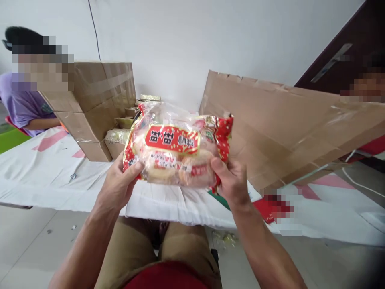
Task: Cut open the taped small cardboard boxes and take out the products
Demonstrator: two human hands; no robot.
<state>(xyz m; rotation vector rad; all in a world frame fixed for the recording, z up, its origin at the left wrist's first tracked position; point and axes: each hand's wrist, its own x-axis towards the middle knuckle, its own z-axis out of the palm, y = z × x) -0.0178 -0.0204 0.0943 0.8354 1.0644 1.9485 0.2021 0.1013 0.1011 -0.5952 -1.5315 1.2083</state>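
Bag of snacks (171,158), one, clear plastic with red ends and a red label – held up over the white tablecloth (45,172), label toward the wearer, left end pinched between thumb and fingers of the left hand (122,178), right end pinched likewise by the right hand (233,180). To the left, a cardboard box (93,116), a person in a purple shirt (27,106) beyond it; to the right, a large cardboard panel (282,136) – and, near the right hand, a red item (263,209), partly blurred, on the cloth
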